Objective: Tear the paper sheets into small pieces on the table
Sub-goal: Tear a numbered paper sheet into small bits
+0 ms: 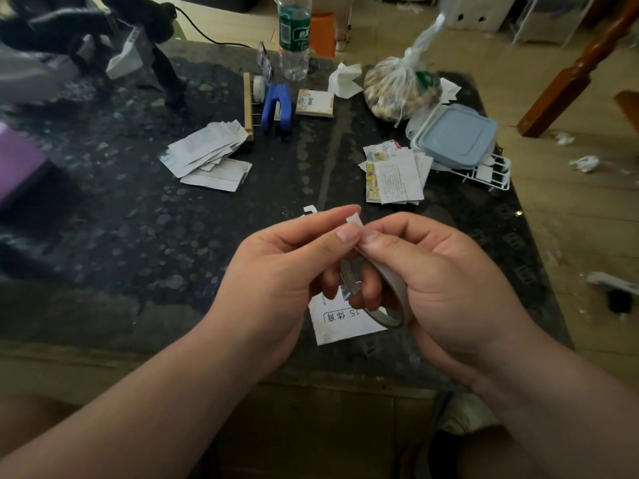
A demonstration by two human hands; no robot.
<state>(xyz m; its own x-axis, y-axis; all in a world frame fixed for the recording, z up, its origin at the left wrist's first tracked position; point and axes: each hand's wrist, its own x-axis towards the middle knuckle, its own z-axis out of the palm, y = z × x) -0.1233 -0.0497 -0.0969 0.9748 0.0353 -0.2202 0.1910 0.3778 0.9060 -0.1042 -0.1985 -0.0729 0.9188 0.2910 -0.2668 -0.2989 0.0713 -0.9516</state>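
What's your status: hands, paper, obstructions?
Left hand pinches tape end; right hand holds tape roll. Paper piece lies on table under hands. Left pile, right pile beyond; nothing blocking.

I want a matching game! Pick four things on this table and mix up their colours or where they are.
Things:
1. stapler
2. bottle
3. lidded box
4. tape roll

Clues:
A. held in the right hand
B. has a green label
C. dark blue
D. pale blue

Pairs: 1-C, 2-B, 3-D, 4-A
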